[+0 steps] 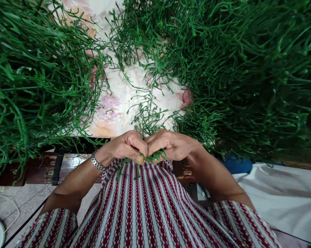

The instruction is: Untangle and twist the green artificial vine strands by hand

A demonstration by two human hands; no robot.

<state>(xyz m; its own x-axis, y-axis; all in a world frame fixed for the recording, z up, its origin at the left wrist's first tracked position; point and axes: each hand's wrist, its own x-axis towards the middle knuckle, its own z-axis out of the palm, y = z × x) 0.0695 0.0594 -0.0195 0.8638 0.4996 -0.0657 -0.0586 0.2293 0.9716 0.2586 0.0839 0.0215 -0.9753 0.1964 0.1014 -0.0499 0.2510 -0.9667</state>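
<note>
My left hand [124, 147], with a metal watch [96, 162] on its wrist, is closed with thumb and fingers pinching thin green stems [155, 156]. Pressed against it, my right hand [172, 146] is closed on the same small bunch. Stem ends hang below my fingers, over the striped garment. Behind my knuckles a few loose green stems [149, 115] lie on the floral tablecloth [111, 113]. How the stems cross inside my fingers is hidden.
A large heap of green stems [34, 75] covers the table's left side. A bigger heap [248, 79] fills the right and back. The brown wooden table edge [39, 168] runs in front of me. White cloth [281, 196] lies at the lower right.
</note>
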